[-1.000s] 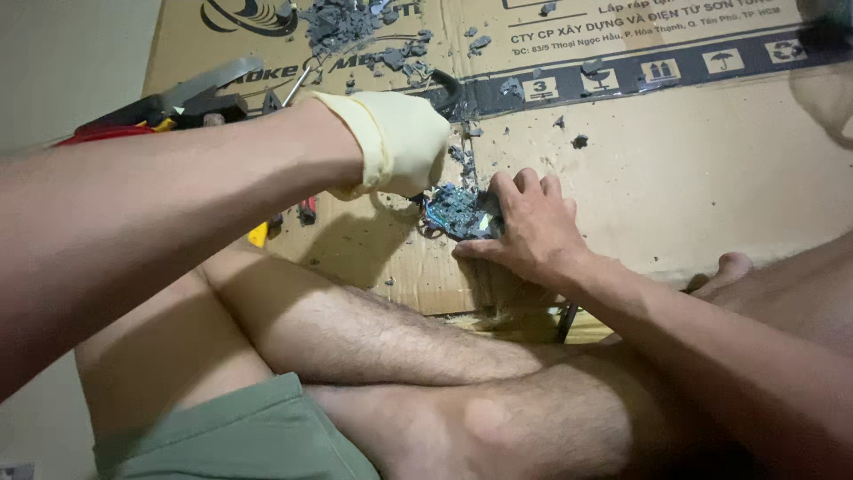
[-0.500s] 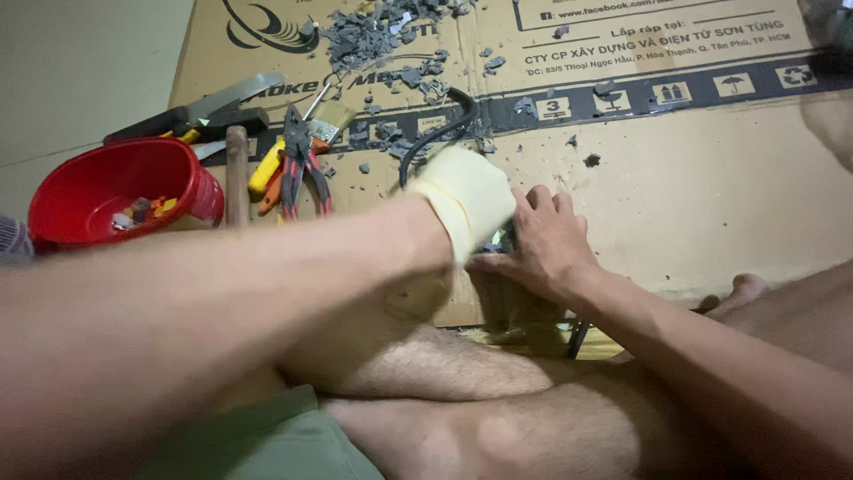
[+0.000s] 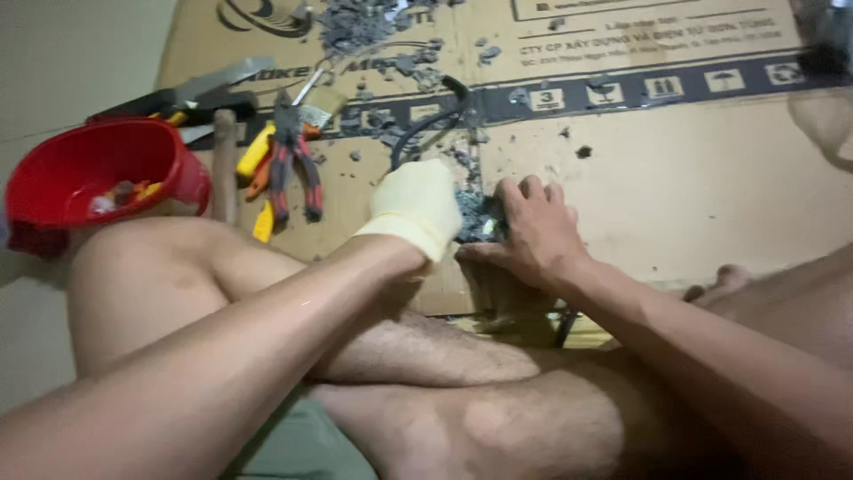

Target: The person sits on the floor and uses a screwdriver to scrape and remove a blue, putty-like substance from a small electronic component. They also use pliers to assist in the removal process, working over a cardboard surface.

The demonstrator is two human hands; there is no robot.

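My left hand [image 3: 416,209] wears a pale yellow glove and is curled into a fist at the left side of a small grey-blue broken piece [image 3: 475,218] on the cardboard sheet [image 3: 693,178]. Whatever is inside the fist is hidden. My bare right hand [image 3: 533,233] presses down on the same piece from the right, its fingers spread over it. A black cable [image 3: 426,129] arcs away behind the glove. My crossed bare legs fill the lower part of the view.
A red plastic bowl [image 3: 53,178] with small bits stands at the left. Beside it lie red-handled pliers [image 3: 293,156], a yellow-handled tool [image 3: 253,151], a wooden handle [image 3: 224,169] and a grey blade [image 3: 213,84]. Grey rubble [image 3: 364,22] is scattered at the top.
The view has swung left and brought the red bowl and tools into sight. My gloved left hand has come down beside the piece; the right hand stays on it.
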